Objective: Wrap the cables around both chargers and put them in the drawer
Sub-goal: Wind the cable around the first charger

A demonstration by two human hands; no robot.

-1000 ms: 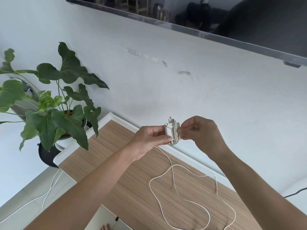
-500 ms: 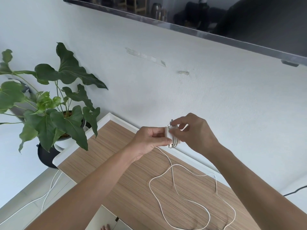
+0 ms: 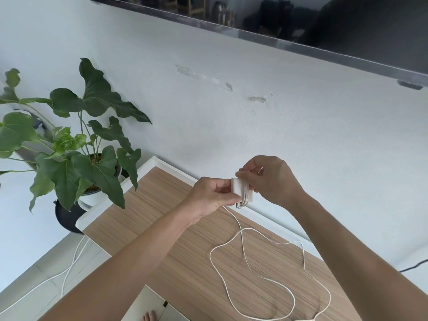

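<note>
A small white charger [image 3: 238, 187] is held in the air above the wooden cabinet top [image 3: 162, 228], with a few turns of white cable wound round it. My left hand [image 3: 209, 200] pinches the charger's left end. My right hand [image 3: 268, 178] curls over its right side and pinches the cable against the top. The loose white cable [image 3: 245, 258] hangs from the charger and lies in wide loops on the wood. No second charger or drawer is clearly visible.
A potted plant [image 3: 76, 149] with large green leaves stands left of the cabinet. A wall-mounted screen [image 3: 301, 24] runs along the top. White cables [image 3: 69, 272] trail on the floor at the left. A black cable [image 3: 414, 265] shows at the right edge.
My right hand has moved up and left over the charger, carrying the cable across its top. My left hand holds the charger almost still.
</note>
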